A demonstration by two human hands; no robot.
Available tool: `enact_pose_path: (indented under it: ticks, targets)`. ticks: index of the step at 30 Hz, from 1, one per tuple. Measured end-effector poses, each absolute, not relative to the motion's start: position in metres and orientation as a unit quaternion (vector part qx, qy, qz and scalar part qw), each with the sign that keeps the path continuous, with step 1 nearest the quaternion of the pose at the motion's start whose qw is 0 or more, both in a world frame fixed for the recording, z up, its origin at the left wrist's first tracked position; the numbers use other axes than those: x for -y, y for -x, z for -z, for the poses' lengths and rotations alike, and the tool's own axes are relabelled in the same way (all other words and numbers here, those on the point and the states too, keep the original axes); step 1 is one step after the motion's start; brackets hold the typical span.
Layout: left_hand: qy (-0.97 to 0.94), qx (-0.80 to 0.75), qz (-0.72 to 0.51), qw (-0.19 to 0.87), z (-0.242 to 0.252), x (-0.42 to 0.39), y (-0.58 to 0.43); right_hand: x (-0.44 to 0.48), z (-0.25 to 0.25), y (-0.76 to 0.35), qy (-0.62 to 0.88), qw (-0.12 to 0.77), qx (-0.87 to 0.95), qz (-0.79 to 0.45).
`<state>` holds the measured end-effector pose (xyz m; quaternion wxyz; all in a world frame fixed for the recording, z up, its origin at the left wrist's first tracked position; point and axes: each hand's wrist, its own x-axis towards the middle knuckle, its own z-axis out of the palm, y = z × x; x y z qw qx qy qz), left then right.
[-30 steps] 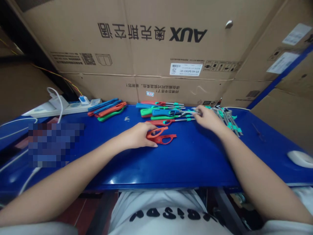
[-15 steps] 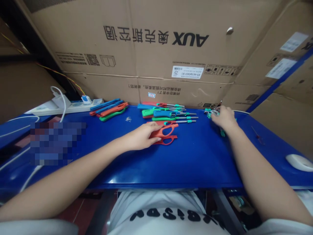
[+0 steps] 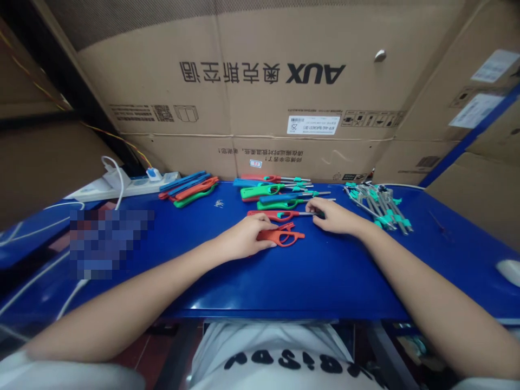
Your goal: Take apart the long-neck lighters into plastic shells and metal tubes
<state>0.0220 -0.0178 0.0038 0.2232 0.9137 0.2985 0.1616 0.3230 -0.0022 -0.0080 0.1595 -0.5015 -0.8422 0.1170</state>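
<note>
My left hand [image 3: 247,236] is closed on an orange-red lighter casing [image 3: 288,236], whose finger loops stick out to the right; a second loop shows behind the first. My right hand [image 3: 335,216] is pinched beside the metal tube of an assembled red lighter [image 3: 280,215], covering the tube's tip. A small dark bit shows between its fingers, too small to name. Behind both hands lie several lighters with tubes, among them a green lighter [image 3: 260,192] and a blue lighter [image 3: 279,199]. To the right is a pile of metal tubes with teal clips [image 3: 384,206].
Blue and red casings [image 3: 189,184] are stacked at the back left, near a power strip [image 3: 134,187] and white cables. Tiny pins [image 3: 219,203] lie beside them. A cardboard wall [image 3: 260,108] borders the back. A white mouse-like object [image 3: 509,272] and a screwdriver [image 3: 440,223] are at right.
My right hand has moved left from the tube pile to the red lighter's tube, uncovering the pile. My left hand still holds the orange-red casing, now turned a little. The view has shifted slightly.
</note>
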Motion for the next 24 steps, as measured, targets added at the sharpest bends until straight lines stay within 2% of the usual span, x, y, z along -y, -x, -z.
enact_pose_path:
  ticks: [6, 9, 12, 15, 18, 24]
  targets:
    - [-0.925, -0.331, -0.031, 0.185, -0.034, 0.022, -0.003, 0.015, -0.013, -0.347, 0.533, 0.071, 0.825, -0.175]
    - [-0.93, -0.334, 0.005, 0.154, -0.056, 0.015, 0.017, 0.019, -0.014, -0.348, 0.523, 0.078, 0.832, -0.167]
    - [-0.913, -0.391, -0.025, 0.116, -0.077, -0.003, 0.043, 0.022, -0.011, -0.333, 0.483, 0.129, 0.851, -0.161]
    - [-0.831, -0.553, -0.055, 0.034, -0.091, -0.027, 0.074, 0.026, -0.008, -0.31, 0.458, 0.151, 0.863, -0.15]
    - [-0.74, -0.669, -0.077, 0.008, -0.091, -0.05, 0.101, 0.031, -0.004, -0.292, 0.442, 0.151, 0.872, -0.148]
    - [-0.699, -0.7, -0.14, -0.045, -0.057, -0.081, 0.121, 0.038, -0.006, -0.284, 0.412, 0.118, 0.879, -0.209]
